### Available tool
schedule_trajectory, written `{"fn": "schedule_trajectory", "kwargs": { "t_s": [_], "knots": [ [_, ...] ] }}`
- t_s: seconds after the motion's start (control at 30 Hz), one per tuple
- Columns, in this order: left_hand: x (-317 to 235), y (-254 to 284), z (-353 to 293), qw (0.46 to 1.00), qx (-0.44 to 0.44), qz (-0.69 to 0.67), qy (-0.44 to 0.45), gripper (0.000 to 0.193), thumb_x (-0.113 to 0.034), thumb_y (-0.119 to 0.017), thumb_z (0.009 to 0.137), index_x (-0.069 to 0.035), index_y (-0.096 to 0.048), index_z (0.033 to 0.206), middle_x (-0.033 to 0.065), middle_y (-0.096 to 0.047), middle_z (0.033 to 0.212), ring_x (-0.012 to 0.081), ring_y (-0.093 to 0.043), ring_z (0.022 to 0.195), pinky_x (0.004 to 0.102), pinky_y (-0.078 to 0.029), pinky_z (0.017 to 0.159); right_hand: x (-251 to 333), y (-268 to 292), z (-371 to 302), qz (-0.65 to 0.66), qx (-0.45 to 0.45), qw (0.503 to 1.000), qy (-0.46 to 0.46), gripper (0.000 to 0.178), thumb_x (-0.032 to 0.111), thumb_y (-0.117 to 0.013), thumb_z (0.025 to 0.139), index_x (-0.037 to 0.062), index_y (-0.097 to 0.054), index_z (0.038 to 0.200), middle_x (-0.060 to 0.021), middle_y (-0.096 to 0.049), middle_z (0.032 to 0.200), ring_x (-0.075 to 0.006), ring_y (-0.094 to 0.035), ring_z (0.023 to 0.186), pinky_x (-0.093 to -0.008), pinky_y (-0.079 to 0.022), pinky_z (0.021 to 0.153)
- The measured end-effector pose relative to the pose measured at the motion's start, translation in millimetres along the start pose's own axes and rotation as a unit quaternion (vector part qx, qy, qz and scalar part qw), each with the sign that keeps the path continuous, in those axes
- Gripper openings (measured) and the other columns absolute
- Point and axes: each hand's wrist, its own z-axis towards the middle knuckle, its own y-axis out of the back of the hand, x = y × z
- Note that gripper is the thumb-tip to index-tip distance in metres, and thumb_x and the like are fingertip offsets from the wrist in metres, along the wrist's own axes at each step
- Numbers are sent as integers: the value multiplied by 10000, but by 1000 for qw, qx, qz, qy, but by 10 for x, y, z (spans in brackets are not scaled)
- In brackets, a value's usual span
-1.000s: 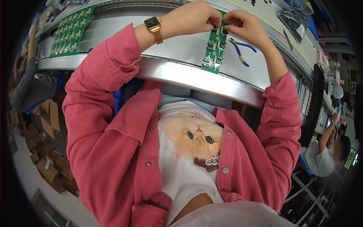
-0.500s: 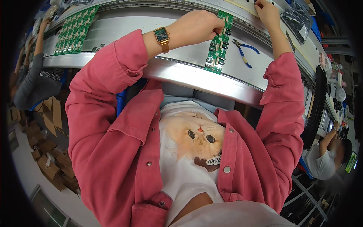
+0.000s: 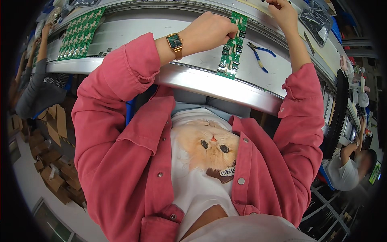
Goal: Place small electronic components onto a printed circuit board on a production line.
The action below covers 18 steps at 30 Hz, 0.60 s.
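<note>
A narrow green circuit board (image 3: 228, 63) with black and pale components lies across the metal rails of the line. My left hand (image 3: 213, 29), wearing a gold square watch (image 3: 174, 41) on its wrist, is over the board's left edge. Its fingers are closed at the board, and whatever they may hold is hidden. Farther up and right, my right hand (image 3: 284, 15) is raised near the top of the picture. Its fingers are bent together, and I cannot make out what is between them. Blue-handled cutting pliers (image 3: 261, 57) lie right of the board.
A larger green board panel (image 3: 80, 34) spans the rails at far left. Dark components in a clear plastic bag (image 3: 315, 23) lie at upper right. The metal front rail (image 3: 217, 86) runs before me. Other people work at both sides; cardboard boxes (image 3: 56, 177) stand at lower left.
My right hand has shifted slightly up, with its fingers now at the picture's top edge. My left wrist has moved a little right, its fingers still at the board.
</note>
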Motion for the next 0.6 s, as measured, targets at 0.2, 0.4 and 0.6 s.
{"fn": "schedule_trajectory", "kwargs": {
  "t_s": [0.2, 0.4, 0.6],
  "knots": [
    [15, -14, 10, 1000, 3, 3, -6, 69, -62, -634, 752, -73, -655, 817, 30, -650, 797, 204, -583, 634, 300, -483, 651, 108, 33, -44, 109, 61, 991, -57, 148, 22, -592, 681, 21, -665, 809, -76, -629, 735, -182, -572, 651, -261, -458, 611],
    [-29, 87, 26, 999, 33, 18, 2, 96, -73, -639, 751, -82, -666, 843, 40, -650, 796, 215, -585, 640, 303, -486, 676, 407, 196, -228, 192, 96, 975, -53, 154, 41, -580, 697, 16, -667, 821, -120, -643, 819, -237, -592, 696, -300, -475, 643],
    [417, 286, 428, 996, -3, 32, 87, 132, -95, -591, 743, -22, -662, 827, 128, -651, 770, 291, -598, 651, 349, -488, 626, 629, 386, -503, 206, 152, 967, -3, 210, 83, -623, 774, 90, -692, 972, -26, -660, 816, -117, -585, 706, -214, -463, 658]
  ]
}}
